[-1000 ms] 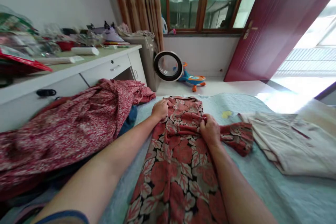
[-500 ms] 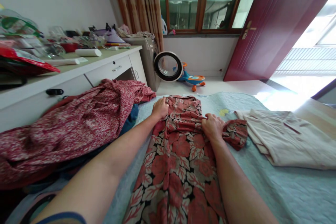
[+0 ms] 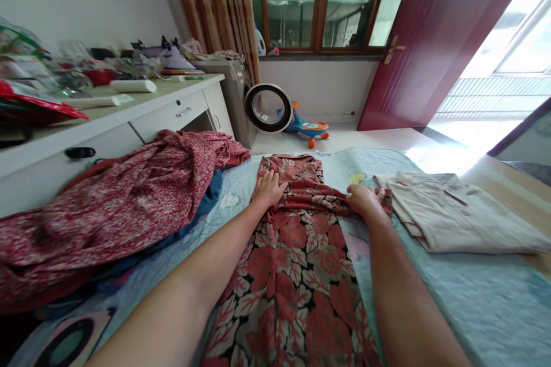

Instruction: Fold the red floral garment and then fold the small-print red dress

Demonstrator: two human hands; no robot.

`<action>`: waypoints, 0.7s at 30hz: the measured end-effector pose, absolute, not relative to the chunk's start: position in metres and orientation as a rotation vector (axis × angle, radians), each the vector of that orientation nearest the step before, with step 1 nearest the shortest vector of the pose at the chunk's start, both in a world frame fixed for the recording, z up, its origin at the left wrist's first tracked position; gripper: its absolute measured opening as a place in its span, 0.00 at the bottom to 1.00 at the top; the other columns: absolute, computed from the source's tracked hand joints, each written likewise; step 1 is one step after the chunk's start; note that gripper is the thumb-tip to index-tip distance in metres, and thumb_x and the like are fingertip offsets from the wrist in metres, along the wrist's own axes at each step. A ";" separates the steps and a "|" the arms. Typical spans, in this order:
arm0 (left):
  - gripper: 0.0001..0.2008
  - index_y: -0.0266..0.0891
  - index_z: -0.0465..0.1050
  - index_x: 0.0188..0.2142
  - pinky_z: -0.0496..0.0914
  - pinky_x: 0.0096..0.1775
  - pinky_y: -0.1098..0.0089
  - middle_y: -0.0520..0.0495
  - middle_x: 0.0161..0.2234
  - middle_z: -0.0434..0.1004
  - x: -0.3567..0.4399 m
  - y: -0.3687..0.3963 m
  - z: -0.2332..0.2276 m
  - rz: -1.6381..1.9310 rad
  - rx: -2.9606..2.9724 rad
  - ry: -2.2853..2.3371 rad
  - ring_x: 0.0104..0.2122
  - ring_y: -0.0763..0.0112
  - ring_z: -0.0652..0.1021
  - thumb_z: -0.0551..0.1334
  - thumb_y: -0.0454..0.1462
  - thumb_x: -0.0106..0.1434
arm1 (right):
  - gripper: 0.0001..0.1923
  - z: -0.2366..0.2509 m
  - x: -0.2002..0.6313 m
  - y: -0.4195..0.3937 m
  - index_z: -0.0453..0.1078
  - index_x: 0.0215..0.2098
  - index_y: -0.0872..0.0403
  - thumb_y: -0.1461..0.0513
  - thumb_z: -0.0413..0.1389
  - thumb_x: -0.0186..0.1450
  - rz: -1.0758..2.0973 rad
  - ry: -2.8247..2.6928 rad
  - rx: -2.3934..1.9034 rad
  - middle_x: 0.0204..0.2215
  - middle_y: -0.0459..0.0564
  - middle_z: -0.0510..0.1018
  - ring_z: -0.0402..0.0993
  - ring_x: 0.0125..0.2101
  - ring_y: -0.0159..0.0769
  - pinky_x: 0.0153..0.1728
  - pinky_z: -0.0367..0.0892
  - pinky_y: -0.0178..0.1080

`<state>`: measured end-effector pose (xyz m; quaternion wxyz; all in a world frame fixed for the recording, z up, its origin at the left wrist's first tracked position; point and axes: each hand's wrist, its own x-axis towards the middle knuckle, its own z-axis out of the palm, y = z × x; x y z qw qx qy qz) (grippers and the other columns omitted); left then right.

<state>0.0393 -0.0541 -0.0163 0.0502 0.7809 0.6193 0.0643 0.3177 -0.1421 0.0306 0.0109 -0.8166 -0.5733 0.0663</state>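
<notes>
- Floral dress point(image 3: 301, 258) lay lengthwise on the bed quilt point(image 3: 451, 298).
- Left hand point(image 3: 269, 188) flat on dress's upper left, fingers spread.
- Right hand point(image 3: 365, 199) pinched dress's right sleeve edge, fingers closed on fabric.
- Folded beige garment point(image 3: 447, 215) just right of dress; red speckled pile point(image 3: 112, 206) left; bare quilt right of the dress's skirt.

Sunlit open maroon door point(image 3: 434, 28), wood-framed window point(image 3: 318, 3), cluttered white desk point(image 3: 142, 117).
</notes>
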 end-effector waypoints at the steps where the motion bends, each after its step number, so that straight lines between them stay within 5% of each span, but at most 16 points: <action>1: 0.35 0.32 0.53 0.68 0.49 0.66 0.57 0.36 0.70 0.48 0.039 -0.054 -0.016 0.192 2.383 1.885 0.69 0.56 0.52 0.43 0.53 0.71 | 0.18 0.035 0.318 -0.143 0.79 0.43 0.50 0.64 0.51 0.60 0.238 -1.812 -2.572 0.45 0.58 0.80 0.71 0.51 0.55 0.58 0.46 0.63; 5: 0.36 0.32 0.53 0.68 0.49 0.66 0.57 0.37 0.70 0.47 0.039 -0.054 -0.016 0.187 2.395 1.882 0.69 0.56 0.51 0.42 0.54 0.70 | 0.13 0.063 0.325 -0.152 0.79 0.34 0.52 0.61 0.52 0.59 0.168 -1.993 -2.479 0.39 0.56 0.81 0.73 0.46 0.51 0.57 0.45 0.63; 10: 0.35 0.33 0.54 0.67 0.50 0.66 0.57 0.36 0.69 0.49 0.039 -0.055 -0.017 0.240 2.391 1.877 0.69 0.57 0.53 0.42 0.54 0.71 | 0.12 0.093 0.341 -0.177 0.76 0.34 0.55 0.56 0.54 0.61 0.222 -2.235 -2.219 0.31 0.52 0.79 0.74 0.35 0.40 0.43 0.63 0.41; 17: 0.36 0.33 0.55 0.67 0.51 0.65 0.54 0.34 0.69 0.50 0.039 -0.054 -0.016 0.293 2.360 1.840 0.69 0.56 0.54 0.42 0.55 0.70 | 0.05 0.099 0.370 -0.220 0.72 0.25 0.53 0.59 0.60 0.53 0.712 -2.228 -2.214 0.20 0.45 0.73 0.69 0.24 0.34 0.25 0.58 0.35; 21: 0.35 0.35 0.54 0.67 0.51 0.65 0.54 0.35 0.69 0.50 0.038 -0.053 -0.015 0.305 2.359 1.816 0.68 0.57 0.54 0.41 0.55 0.70 | 0.16 0.108 0.375 -0.240 0.73 0.35 0.55 0.54 0.61 0.51 1.189 -1.713 -1.773 0.28 0.49 0.78 0.75 0.28 0.38 0.27 0.67 0.36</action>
